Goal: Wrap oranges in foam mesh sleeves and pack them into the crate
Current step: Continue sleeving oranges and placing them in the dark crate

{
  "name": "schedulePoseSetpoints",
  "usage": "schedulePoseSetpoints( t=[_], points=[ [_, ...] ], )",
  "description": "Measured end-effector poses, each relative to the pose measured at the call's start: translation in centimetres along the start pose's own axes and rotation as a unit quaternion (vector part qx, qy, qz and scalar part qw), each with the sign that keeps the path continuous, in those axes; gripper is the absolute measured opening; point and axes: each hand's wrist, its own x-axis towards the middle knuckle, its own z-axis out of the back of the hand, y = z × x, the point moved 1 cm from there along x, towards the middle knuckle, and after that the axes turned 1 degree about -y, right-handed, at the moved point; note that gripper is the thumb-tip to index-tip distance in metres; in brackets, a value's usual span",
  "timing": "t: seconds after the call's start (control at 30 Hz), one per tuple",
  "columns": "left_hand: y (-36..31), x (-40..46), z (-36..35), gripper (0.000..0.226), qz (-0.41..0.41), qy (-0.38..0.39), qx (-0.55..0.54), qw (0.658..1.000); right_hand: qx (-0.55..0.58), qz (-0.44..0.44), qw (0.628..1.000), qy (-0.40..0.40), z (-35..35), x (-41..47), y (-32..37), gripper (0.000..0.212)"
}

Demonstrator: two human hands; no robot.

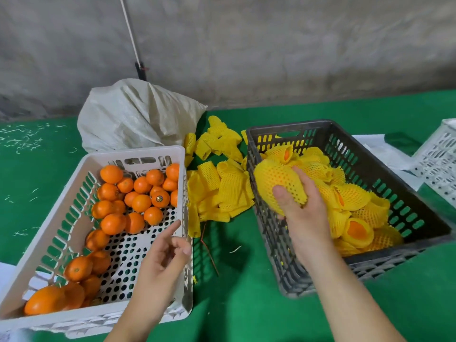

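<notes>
Bare oranges (pixel 134 193) are sitting loose in the white crate (pixel 74 193) on the left. The left hand (pixel 162 262) is hovering over its near right corner, fingers loosely spread, holding nothing. Empty yellow foam sleeves (pixel 219 188) are lying between the crates. The right hand (pixel 299 206) is gripping a sleeved orange (pixel 276 180) over the dark crate's (pixel 370 149) left wall, above the other wrapped oranges (pixel 357 218) piled inside.

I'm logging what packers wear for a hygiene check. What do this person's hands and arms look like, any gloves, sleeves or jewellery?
Both the left hand and the right hand are bare: no gloves, rings or watch visible. Both forearms are uncovered as far as the frame shows, with no sleeve in view. Nails look short and unpainted.
</notes>
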Motion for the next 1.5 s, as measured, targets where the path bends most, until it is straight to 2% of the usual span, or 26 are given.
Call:
schedulePoseSetpoints(
  t=[0.07,0.17,0.3,0.4,0.5,0.6,0.7,0.83,0.9,1.0,1.1,1.23,1.33,1.4,1.43,1.5],
  points=[
    [-0.3,0.2,0.0,0.045,0.018,-0.014,-0.019,1.0,-0.017,-0.021,0.998,-0.053,2.4,2.9,0.3,0.085],
    [-0.5,0.3,-0.2,0.039,0.017,-0.013,-0.02,1.0,-0.063,-0.084,0.992,-0.068,4.3,5.4,-0.4,0.093],
    [-0.5,0.2,-0.1,0.036,0.015,-0.026,-0.026,0.999,-0.114,-0.087,0.988,-0.05,3.2,4.3,-1.8,0.07],
    [-0.2,0.2,0.1,0.035,0.022,-0.03,-0.022,0.999,-0.205,-0.082,0.975,0.04,1.6,2.8,-3.3,0.054],
    [-0.3,0.1,0.1,0.036,0.028,-0.036,-0.022,0.999,-0.344,-0.015,0.931,0.121,0.1,2.7,-3.4,0.052],
    [-0.4,0.1,0.0,0.032,0.037,-0.041,-0.042,0.998,-0.417,0.028,0.897,0.144,-1.9,3.2,-3.1,0.055],
    [-0.7,0.5,-0.5,0.029,0.039,-0.06,-0.056,0.996,-0.535,0.057,0.82,0.197,-4.2,4.0,-3.5,0.064],
    [0.0,1.4,-0.4,0.02,0.071,-0.104,-0.101,0.987,-0.583,0.013,0.733,0.35,-7.0,5.9,-4.4,0.078],
    [0.3,2.0,-0.2,0.019,0.096,-0.124,-0.114,0.981,-0.608,-0.02,0.674,0.419,-8.4,7.1,-4.8,0.082],
    [0.5,2.9,0.2,0.018,0.126,-0.148,-0.129,0.972,-0.66,-0.03,0.591,0.463,-11.1,8.9,-5.8,0.081],
    [0.8,4.0,0.4,0.021,0.136,-0.152,-0.078,0.976,-0.698,-0.044,0.532,0.478,-13.4,10.7,-7.3,0.078],
    [1.2,5.8,0.4,0.025,0.136,-0.138,0.014,0.981,-0.735,-0.091,0.496,0.453,-13.4,13.0,-10.4,0.07],
    [1.8,8.0,1.1,0.02,0.162,-0.134,-0.014,0.978,-0.741,-0.129,0.475,0.456,-13.4,13.9,-11.9,0.072],
    [2.8,10.4,1.7,0.014,0.177,-0.139,-0.01,0.974,-0.726,-0.122,0.48,0.477,-13.9,14.1,-12.2,0.067],
    [3.6,11.9,2.1,0.014,0.173,-0.138,0.029,0.975,-0.722,-0.122,0.481,0.482,-14.0,14.1,-12.3,0.065],
    [5.3,15.3,3.0,0.023,0.137,-0.108,0.188,0.967,-0.729,-0.125,0.47,0.481,-13.9,14.0,-12.6,0.065]
  ],
)
